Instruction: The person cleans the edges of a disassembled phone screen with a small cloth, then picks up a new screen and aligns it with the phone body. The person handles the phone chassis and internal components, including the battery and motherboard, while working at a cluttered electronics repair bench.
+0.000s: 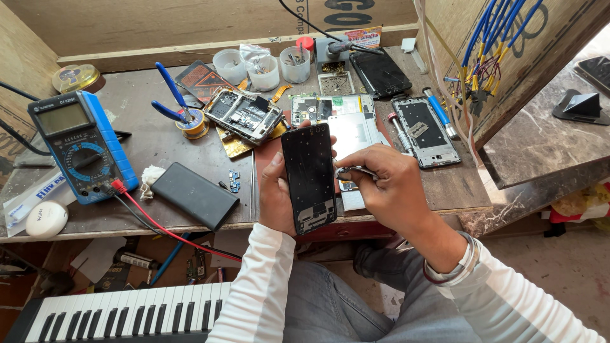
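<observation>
Head view: a black phone panel (309,178) is held upright over the bench (159,143) edge, clasped from behind by the left hand (277,198). The right hand (386,187) is closed on metal tweezers (353,170), whose tips are set at the panel's 3 o'clock edge. At 11 o'clock from the panel an opened phone (243,114) is seen; at 9 o'clock, a multimeter (79,145). The step is judged best done with a steady panel and light pressure along the edge.
</observation>
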